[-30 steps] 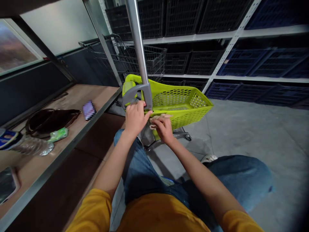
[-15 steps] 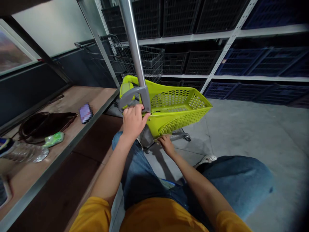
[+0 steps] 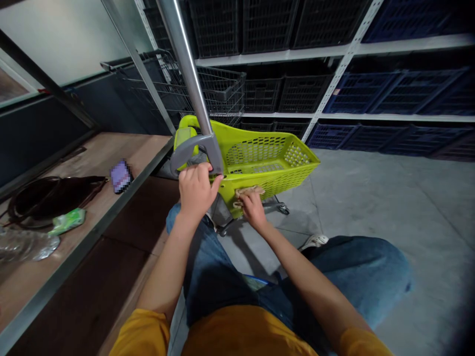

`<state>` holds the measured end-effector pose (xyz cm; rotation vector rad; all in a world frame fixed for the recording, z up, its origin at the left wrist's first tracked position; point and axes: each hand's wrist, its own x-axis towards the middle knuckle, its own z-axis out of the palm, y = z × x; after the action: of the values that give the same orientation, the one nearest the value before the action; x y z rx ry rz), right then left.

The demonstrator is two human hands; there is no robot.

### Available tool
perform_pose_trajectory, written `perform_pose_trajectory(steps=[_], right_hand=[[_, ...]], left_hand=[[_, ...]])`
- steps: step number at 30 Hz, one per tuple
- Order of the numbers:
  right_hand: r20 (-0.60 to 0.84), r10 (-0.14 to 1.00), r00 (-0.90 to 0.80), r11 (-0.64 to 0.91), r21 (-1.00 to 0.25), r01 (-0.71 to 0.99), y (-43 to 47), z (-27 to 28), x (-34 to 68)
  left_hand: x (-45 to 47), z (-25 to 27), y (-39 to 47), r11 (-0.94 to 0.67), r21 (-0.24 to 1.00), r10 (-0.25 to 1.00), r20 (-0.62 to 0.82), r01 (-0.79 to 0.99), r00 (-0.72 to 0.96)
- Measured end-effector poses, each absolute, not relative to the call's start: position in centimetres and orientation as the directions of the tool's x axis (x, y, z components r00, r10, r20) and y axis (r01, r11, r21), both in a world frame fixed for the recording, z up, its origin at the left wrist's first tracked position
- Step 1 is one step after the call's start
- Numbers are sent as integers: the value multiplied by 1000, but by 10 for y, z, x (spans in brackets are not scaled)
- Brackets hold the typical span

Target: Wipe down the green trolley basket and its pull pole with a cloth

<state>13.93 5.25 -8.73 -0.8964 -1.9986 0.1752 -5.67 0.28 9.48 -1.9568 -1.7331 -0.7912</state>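
A lime-green child-size shopping cart (image 3: 274, 181) with perforated sides stands in front of me on small wheels. A metal pole (image 3: 187, 74) rises from the grey handle bracket (image 3: 215, 153) at its near left end. My left hand (image 3: 196, 190) is closed over the grey bracket at the cart's edge, thumb lying along the green rim. My right hand (image 3: 254, 208) holds a crumpled beige cloth (image 3: 250, 190) against the outer side of the cart, below the rim. Its fingertips are partly hidden by the cloth.
On the left, a wooden shelf (image 3: 139, 143) with a metal edge bears a phone (image 3: 120, 176), a dark bag (image 3: 48, 198), a green packet (image 3: 67, 221) and a plastic bottle (image 3: 31, 244). A wire cart (image 3: 222, 94) and racks of dark crates (image 3: 386, 91) stand behind.
My right hand has moved up the cart's side from its lower edge, and the cloth in it now shows clearly. My left hand keeps its place on the cart. The view has shifted slightly.
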Motion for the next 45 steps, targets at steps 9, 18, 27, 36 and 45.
perform_pose_trajectory(steps=[9,18,27,36,45], right_hand=[[712,662,-233,718,-515,467,41,-66,121],[762,602,-239,734,-410,542,65,-57,146],[703,703,103,506,-598,622,106,-81,210],[668,735,115,533,-674,512,68,-102,143],[579,756,-307,629,-510,587,44,-164,136]], left_hand=[[-56,94,3,-125,21,735,673,992,79],[-59,93,5,-136,32,730,679,990,78],[-52,95,5,-140,62,736,675,988,62],[-51,92,6,-127,92,739,673,988,32],[-52,92,6,-130,77,732,680,989,43]])
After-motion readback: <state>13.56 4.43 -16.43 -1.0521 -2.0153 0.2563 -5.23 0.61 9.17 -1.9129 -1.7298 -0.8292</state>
